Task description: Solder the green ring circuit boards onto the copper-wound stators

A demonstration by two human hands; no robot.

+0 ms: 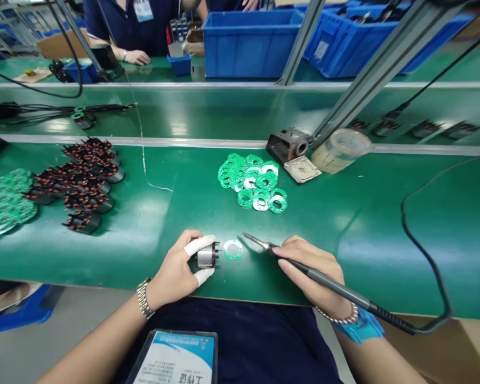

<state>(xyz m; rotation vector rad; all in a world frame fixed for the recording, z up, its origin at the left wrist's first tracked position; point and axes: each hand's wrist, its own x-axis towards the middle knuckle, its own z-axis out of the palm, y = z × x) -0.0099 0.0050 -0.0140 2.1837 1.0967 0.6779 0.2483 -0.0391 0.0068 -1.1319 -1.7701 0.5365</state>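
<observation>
My left hand [180, 269], with white covers on two fingertips, grips a motor stator [206, 256] with a silver body and dark pins facing right. Just right of the pins a green and white ring board [233, 258] lies flat on the green bench [160, 218]. My right hand [314, 269] holds a soldering iron [336, 285] like a pen. The iron's metal tip points left, above and to the right of the ring board, apart from it.
Ring boards [246, 198] lie piled behind my hands, beside an iron stand [288, 146] and a round tub [340, 151]. Several stators [84, 221] and more boards [8, 205] are at left. The iron's cable [428, 256] loops at right. Across the bench stands a person [136, 57] near blue bins [252, 48].
</observation>
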